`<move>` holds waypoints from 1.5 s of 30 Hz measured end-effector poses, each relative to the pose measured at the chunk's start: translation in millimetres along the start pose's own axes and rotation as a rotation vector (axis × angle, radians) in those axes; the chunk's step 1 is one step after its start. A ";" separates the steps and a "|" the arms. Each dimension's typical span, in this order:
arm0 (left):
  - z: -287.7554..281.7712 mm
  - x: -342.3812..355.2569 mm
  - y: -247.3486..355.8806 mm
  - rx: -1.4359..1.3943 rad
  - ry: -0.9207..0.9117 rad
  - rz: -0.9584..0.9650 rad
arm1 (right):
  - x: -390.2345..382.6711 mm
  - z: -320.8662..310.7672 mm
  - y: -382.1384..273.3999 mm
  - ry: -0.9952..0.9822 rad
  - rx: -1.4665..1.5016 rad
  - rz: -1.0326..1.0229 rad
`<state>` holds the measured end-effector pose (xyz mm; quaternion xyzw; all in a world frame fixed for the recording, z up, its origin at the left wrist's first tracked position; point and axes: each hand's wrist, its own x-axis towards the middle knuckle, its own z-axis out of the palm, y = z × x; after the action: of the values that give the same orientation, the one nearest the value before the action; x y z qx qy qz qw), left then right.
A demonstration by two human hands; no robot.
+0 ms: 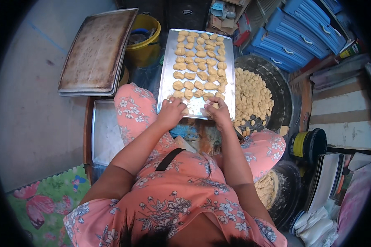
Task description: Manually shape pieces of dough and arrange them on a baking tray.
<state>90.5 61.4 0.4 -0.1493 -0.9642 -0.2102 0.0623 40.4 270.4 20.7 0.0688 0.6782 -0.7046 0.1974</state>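
Note:
A metal tray (165, 70) lies in front of me, bearing several rows of yellowish dough pieces (202, 75). My left hand (172, 110) is at the tray's near left corner, its curled fingers closed on a small dough piece, partly hidden beneath them. At the near right part of the tray, my right hand (218, 110) grips another dough piece between thumb and fingers. To the right of the tray, a wide black basin (281, 99) holds a heap of small dough lumps (253, 92).
Stacked baking trays (95, 49) and a yellow bucket (148, 51) stand at back left; an empty tray (105, 131) lies below them. Blue drawers (297, 29) fill the back right. A dark tub (307, 144) and a second basin with dough (286, 197) are at my right.

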 end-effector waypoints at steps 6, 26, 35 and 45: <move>0.9 -15.9 -29.4 -0.096 0.106 -0.149 | -3.5 4.8 -5.2 -0.025 0.131 -0.004; -49.7 -13.7 -49.7 -2.244 0.494 -0.802 | -27.3 97.6 18.2 -0.458 -0.661 -0.952; -43.3 -3.4 -53.1 -2.189 0.520 -0.796 | -14.7 102.3 62.5 -0.451 -1.219 -0.758; -27.7 0.9 -44.6 -2.167 0.334 -0.913 | -17.1 -72.3 43.3 0.792 -1.435 -0.185</move>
<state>77.2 11.2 8.3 0.2626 -0.2280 -0.9361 -0.0522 59.7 344.6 -18.4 0.1132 0.9857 -0.0367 -0.1192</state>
